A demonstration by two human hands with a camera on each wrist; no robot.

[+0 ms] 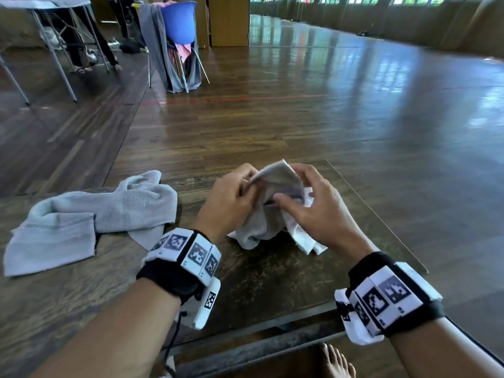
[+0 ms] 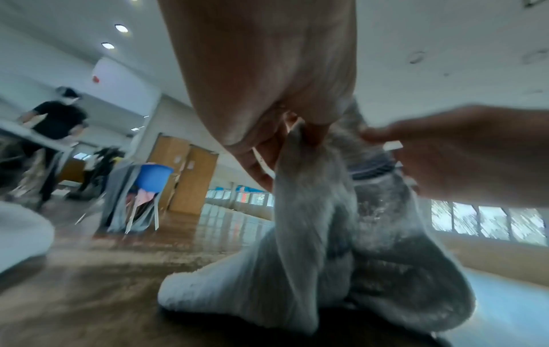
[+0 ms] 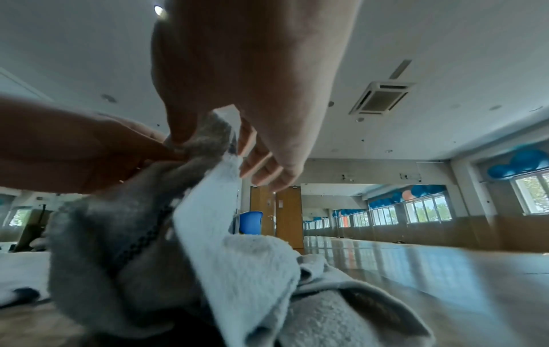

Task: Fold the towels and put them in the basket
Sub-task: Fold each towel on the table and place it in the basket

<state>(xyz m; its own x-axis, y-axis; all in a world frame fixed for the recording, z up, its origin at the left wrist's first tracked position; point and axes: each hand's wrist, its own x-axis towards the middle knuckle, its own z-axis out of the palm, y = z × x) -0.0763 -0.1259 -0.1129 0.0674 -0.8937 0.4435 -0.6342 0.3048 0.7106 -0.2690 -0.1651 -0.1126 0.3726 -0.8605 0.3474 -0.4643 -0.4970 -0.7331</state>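
Note:
A small pale towel (image 1: 268,222) is bunched on the dark wooden table (image 1: 272,274), its upper corner lifted between my hands. My left hand (image 1: 246,186) pinches the towel's left edge; the left wrist view shows the cloth (image 2: 312,258) hanging from its fingertips (image 2: 309,133). My right hand (image 1: 293,184) pinches the top edge between thumb and fingers, and the towel (image 3: 237,258) drapes below it in the right wrist view. A second, larger grey towel (image 1: 90,214) lies crumpled on the table to the left. The blue basket (image 1: 178,20) sits on a chair far across the floor.
The table's right corner (image 1: 420,266) lies close to my right wrist, its front edge just under my forearms. Grey cloth hangs over the chair (image 1: 161,50) that bears the basket. A folding table (image 1: 54,28) with a person beside it stands at the back left.

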